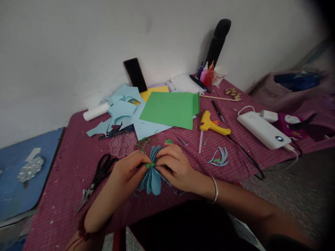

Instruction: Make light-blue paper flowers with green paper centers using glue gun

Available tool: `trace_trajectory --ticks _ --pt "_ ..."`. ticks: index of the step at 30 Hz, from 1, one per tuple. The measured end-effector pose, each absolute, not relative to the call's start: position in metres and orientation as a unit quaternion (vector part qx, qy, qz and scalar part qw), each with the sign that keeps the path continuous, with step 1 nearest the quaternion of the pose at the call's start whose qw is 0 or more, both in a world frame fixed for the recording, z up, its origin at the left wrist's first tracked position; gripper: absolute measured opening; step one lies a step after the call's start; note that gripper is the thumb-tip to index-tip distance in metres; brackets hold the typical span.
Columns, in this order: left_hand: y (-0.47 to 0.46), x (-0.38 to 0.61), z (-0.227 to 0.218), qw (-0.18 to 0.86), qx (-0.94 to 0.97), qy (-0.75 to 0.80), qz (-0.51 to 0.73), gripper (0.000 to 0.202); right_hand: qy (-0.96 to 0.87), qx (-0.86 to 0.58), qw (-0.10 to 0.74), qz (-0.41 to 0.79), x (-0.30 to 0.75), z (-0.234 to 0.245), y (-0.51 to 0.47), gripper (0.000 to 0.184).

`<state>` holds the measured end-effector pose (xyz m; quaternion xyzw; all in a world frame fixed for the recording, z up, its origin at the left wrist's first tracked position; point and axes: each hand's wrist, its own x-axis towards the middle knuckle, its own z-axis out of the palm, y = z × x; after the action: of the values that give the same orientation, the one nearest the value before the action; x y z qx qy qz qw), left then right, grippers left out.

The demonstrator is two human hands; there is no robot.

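- Blue paper petals (154,181) fan out below your fingers, over the near table edge; tips spread, inner ends gathered at the green middle (149,165).
- Your left hand (132,169): thumb and index pinched on that green middle.
- Your right hand (178,165): fingers curled in, tips on the petals' inner ends; exact grip partly hidden.
- Progress, my read: cutting and gathering look done for this piece; fixing the middle looks unfinished, since you're holding it with 2 hands.
- Scissors (98,176) lie beside your left forearm, not in use.
- Loose green bits (169,141) and blue strips (222,157) lie just past your hands.
- Glue gun (210,126) lies on its side, untouched; can't tell if it's hot.
- Farther back: green sheet (170,108), blue offcuts (122,108), so spare paper remains.
- Phone (135,74) leans on the wall.
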<state>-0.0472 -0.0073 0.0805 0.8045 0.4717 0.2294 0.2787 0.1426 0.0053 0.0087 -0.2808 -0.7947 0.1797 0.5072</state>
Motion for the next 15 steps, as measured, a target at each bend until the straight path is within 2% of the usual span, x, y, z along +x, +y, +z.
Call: trace_trajectory --ticks 15 --pt "-0.0070 -0.0435 0.0736 0.286 0.791 0.455 0.293 0.015 -0.788 -0.297 0.509 0.177 0.1361 0.0145 0.0048 0.006"
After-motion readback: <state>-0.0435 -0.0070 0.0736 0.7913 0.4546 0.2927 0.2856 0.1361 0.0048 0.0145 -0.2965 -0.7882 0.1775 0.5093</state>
